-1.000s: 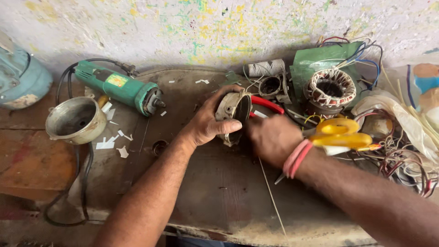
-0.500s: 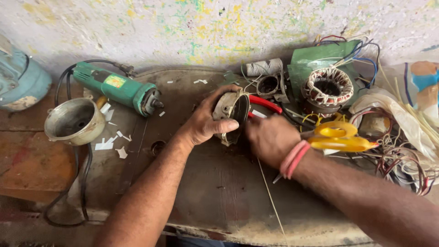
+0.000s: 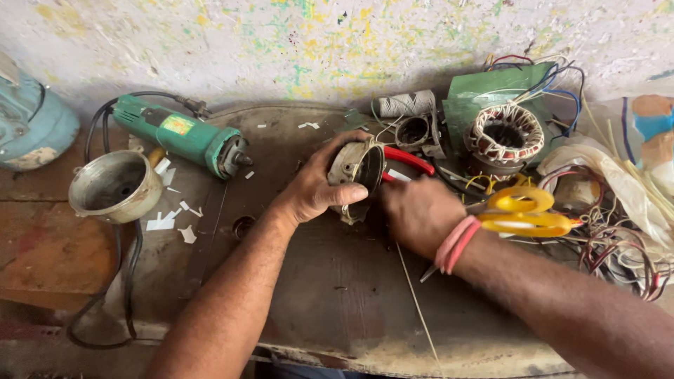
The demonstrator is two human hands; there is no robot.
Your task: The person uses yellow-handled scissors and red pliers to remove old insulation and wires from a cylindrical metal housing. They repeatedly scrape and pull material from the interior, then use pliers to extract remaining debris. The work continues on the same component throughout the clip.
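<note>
On the worn metal surface (image 3: 330, 309) before me, my left hand (image 3: 316, 186) is wrapped around a round motor housing (image 3: 357, 172), thumb laid across its open face and fingers curled over the top, so the grip is closed on it. That housing sits near the middle of the surface, tilted with its dark opening turned toward my right hand (image 3: 420, 210). My right hand, with a pink band (image 3: 455, 243) at the wrist, rests just beside the housing with its fingers bent toward it; I cannot tell whether they hold anything. A red-handled tool (image 3: 408, 160) pokes out from behind the housing.

Just right of my right wrist lie yellow-handled scissors (image 3: 523, 210). Behind them stands a wound stator (image 3: 505, 135) with copper coils, leaning against a green board (image 3: 491, 95), with loose coloured wires (image 3: 618, 245) tangled further right. A spool of thread (image 3: 407, 104) lies near the wall. To the left, well apart from my hands, a green angle grinder (image 3: 179, 135) lies on its side, a metal bowl-shaped cover (image 3: 116, 186) sits below it, and white paper scraps (image 3: 168, 217) are scattered between.
</note>
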